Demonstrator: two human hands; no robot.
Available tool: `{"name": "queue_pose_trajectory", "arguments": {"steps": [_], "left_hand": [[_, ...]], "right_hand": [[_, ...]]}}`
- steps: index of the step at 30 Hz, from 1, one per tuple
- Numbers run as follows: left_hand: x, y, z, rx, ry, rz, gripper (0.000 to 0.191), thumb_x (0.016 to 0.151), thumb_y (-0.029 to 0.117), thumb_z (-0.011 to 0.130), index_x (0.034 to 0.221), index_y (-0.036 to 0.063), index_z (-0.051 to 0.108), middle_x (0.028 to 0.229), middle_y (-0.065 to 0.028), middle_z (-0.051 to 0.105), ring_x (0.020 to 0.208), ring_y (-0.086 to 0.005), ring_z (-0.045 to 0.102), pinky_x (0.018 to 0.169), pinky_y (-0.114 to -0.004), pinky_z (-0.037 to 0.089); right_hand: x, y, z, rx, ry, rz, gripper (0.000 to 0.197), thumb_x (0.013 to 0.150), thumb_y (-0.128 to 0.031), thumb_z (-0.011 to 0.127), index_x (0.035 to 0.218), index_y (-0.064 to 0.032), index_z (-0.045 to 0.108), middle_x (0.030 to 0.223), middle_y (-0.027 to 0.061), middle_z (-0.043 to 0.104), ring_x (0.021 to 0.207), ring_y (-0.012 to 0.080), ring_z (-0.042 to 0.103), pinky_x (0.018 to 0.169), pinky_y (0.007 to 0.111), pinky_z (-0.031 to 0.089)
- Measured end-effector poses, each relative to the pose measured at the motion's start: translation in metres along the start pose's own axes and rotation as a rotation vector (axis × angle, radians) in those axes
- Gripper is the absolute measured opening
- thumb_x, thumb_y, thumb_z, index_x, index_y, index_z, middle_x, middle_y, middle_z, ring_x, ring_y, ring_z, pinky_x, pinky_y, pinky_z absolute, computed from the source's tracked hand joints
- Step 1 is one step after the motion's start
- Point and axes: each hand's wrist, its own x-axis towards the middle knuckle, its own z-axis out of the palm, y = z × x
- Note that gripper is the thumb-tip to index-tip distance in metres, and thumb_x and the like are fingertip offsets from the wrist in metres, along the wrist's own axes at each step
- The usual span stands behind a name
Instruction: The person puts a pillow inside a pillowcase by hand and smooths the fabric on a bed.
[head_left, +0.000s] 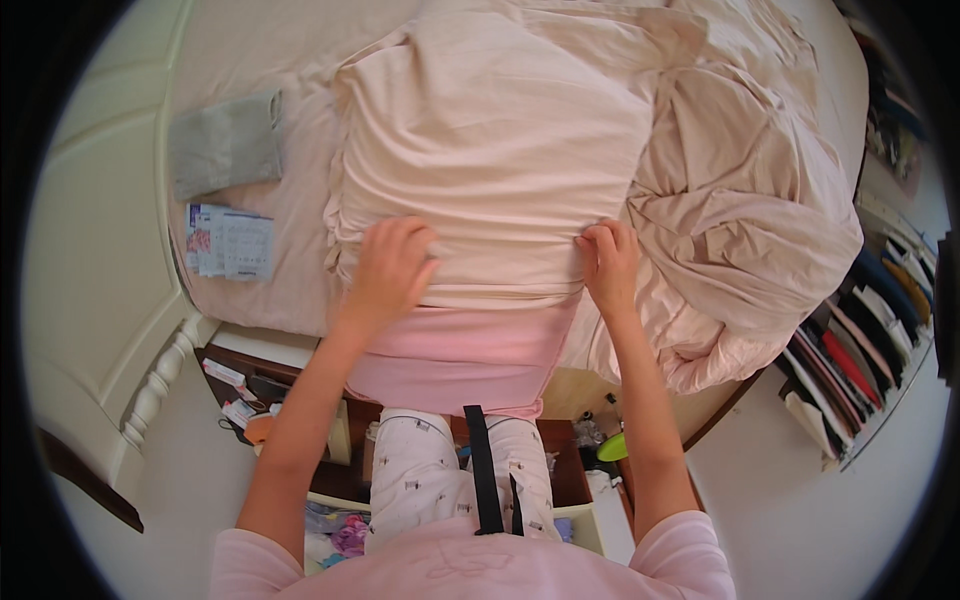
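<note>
A pale beige fabric cover (487, 157) lies gathered in soft folds around a pink cushion or pad (465, 345), whose near end sticks out towards my body. My left hand (397, 259) rests on the cover near its left side, fingers curled; whether it pinches the cloth is hard to tell. At the cover's right edge, the thumb and fingers of my right hand (609, 251) are closed on the fabric. A crumpled beige bedding heap (742, 202) lies to the right of the cover.
Folded grey cloth (229, 142) and printed leaflets (240, 244) lie on the bed at left, beside a white headboard (112, 187). Below the bed edge are an open drawer (337, 501) with clothes and a green round object (613, 448). Hanging clothes (847, 352) are at right.
</note>
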Motion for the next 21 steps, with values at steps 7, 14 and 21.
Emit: {"name": "queue_pose_trajectory", "arguments": {"steps": [7,14,21], "left_hand": [[0.093,0.082,0.085,0.023,-0.139,0.108,0.035,0.077,0.013,0.076,0.106,0.0067,0.059,0.107,-0.0106,0.057,0.105,-0.0313,0.054,0.091,-0.046,0.042],[0.099,0.093,0.110,-0.086,-0.211,0.062,0.016,0.077,0.001,0.069,0.083,0.0042,0.054,0.087,-0.0139,0.056,0.088,-0.0356,0.056,0.077,-0.045,0.044],[0.074,0.118,0.087,-0.186,-0.384,0.012,0.016,0.078,-0.001,0.067,0.083,0.0028,0.052,0.084,-0.0160,0.054,0.085,-0.0384,0.054,0.076,-0.047,0.044]], "right_hand": [[-0.003,0.024,-0.004,0.069,-0.060,-0.134,0.016,0.083,-0.009,0.070,0.092,-0.0066,0.057,0.097,0.0092,0.057,0.091,0.0308,0.054,0.078,0.043,0.043],[-0.014,0.049,-0.008,0.309,0.104,0.118,0.041,0.089,-0.024,0.072,0.118,-0.0017,0.054,0.103,0.0155,0.058,0.097,0.0356,0.057,0.081,0.044,0.048],[-0.036,0.077,0.062,0.953,0.246,0.821,0.035,0.100,-0.029,0.064,0.118,0.0006,0.056,0.099,0.0053,0.059,0.091,0.0149,0.058,0.076,0.031,0.049]]}}
